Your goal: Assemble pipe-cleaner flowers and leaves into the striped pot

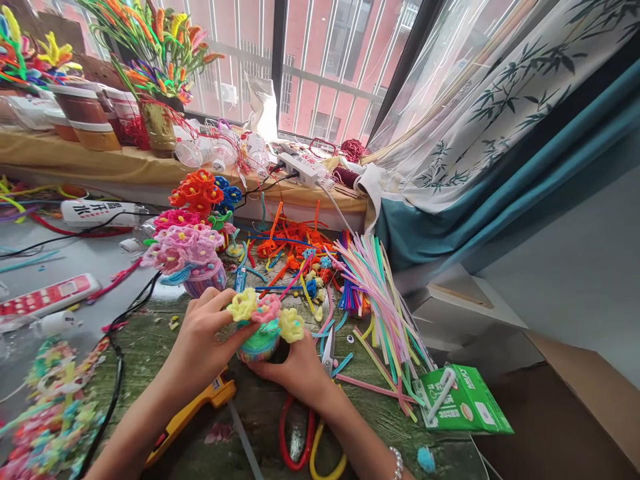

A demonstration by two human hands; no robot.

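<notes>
A small pot of pipe-cleaner flowers [260, 342], turquoise with a striped lower part, sits between my two hands. Two yellow blooms and a pink one top it. From the left, my left hand [213, 330] closes on it, thumb at the rim and fingers by the left yellow flower. My right hand [295, 370] grips its lower right side, with the thumb under the base. Below my forearms lies a yellow glue gun [193, 413] with a glue stick. Scissors [327, 353] show their blades beside my right wrist.
A larger pink pipe-cleaner bouquet [187, 257] stands behind my left hand. Loose pipe cleaners [377, 300] are heaped at right, near a green box [465, 400]. A black cable [117, 373] crosses the left side. Bottles [223, 153] and a power strip [300, 167] line the windowsill.
</notes>
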